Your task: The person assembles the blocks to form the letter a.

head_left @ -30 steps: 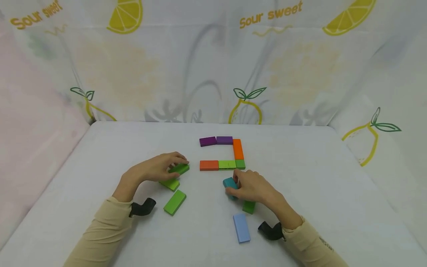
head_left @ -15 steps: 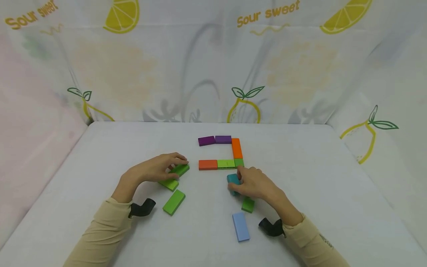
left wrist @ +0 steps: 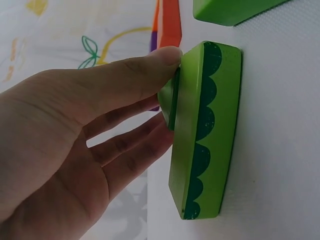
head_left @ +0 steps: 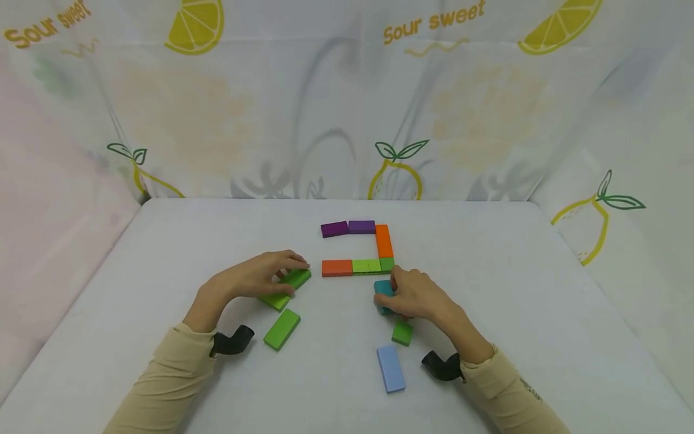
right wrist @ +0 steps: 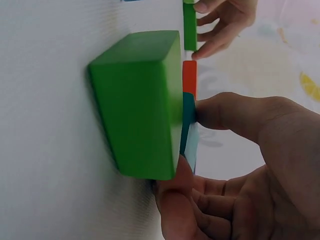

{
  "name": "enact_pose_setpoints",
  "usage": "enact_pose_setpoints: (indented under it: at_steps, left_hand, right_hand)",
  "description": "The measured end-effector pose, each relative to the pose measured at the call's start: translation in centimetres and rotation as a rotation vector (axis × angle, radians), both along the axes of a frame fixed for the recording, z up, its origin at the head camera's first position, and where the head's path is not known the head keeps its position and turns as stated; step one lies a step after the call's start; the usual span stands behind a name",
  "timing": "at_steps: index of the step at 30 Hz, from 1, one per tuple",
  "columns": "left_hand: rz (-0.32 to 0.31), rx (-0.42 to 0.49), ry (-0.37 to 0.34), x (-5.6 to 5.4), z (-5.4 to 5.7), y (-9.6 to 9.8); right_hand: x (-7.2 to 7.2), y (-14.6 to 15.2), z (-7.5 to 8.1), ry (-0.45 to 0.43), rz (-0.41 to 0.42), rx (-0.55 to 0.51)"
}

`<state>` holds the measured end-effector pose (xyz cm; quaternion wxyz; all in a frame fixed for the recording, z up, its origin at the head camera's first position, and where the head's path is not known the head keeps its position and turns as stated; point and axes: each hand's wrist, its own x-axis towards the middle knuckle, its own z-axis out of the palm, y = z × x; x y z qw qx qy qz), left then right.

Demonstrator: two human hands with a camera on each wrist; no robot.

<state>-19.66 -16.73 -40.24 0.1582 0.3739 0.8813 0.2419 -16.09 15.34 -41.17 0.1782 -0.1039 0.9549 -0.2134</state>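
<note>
My left hand (head_left: 262, 277) holds a green block (head_left: 300, 278) between thumb and fingers. Close below lies a lime block (head_left: 278, 301), whose side bears dark green scallops in the left wrist view. Nearer me is another green block (head_left: 282, 330), lying slanted. My right hand (head_left: 420, 295) pinches a teal block (head_left: 382, 288) by its sides, just below the row of blocks; its right part is hidden by the fingers. Just behind that hand sits a small green block (head_left: 402, 333), large in the right wrist view.
An arrangement of blocks stands ahead: dark purple (head_left: 334, 229), violet (head_left: 361, 227), orange (head_left: 383, 241), a green end piece (head_left: 387, 264), lime (head_left: 366, 266) and red-orange (head_left: 337, 268). A light blue block (head_left: 391, 369) lies nearer me. A printed cloth (head_left: 303, 120) hangs behind the white table (head_left: 488, 259).
My right hand has carried the teal block to the right and slightly away from me, turning it straighter. The left hand and its green block have shifted slightly right.
</note>
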Motion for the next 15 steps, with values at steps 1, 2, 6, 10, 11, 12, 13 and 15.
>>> enact_pose_setpoints:
  at_steps: [1,2,6,10,11,12,13,15]
  left_hand:
    - [-0.002,0.01,-0.002,-0.03,-0.04,0.05]
    - [0.001,0.02,-0.009,-0.04,-0.07,0.13]
    - [0.021,0.035,-0.025,-0.06,-0.21,0.46]
    - [0.05,0.011,-0.061,0.11,-0.2,0.65]
    - [0.051,0.003,-0.068,0.16,-0.18,0.66]
    - [0.051,-0.006,-0.074,0.2,-0.16,0.63]
    - [0.05,-0.011,-0.083,0.26,-0.14,0.59]
    - [0.044,-0.02,-0.09,0.33,-0.08,0.54]
  right_hand:
    - [-0.02,0.02,0.01,0.005,-0.002,0.005]
    - [-0.04,0.05,0.0,0.008,-0.005,0.009]
    - [-0.06,0.18,0.05,0.018,-0.02,0.025]
    - [0.0,0.28,0.07,0.035,-0.032,0.034]
    - [0.0,0.3,0.05,0.042,-0.035,0.034]
    - [0.01,0.32,0.06,0.047,-0.037,0.032]
    - [0.0,0.32,0.07,0.052,-0.04,0.03]
    - [-0.03,0.36,0.06,0.056,-0.048,0.026]
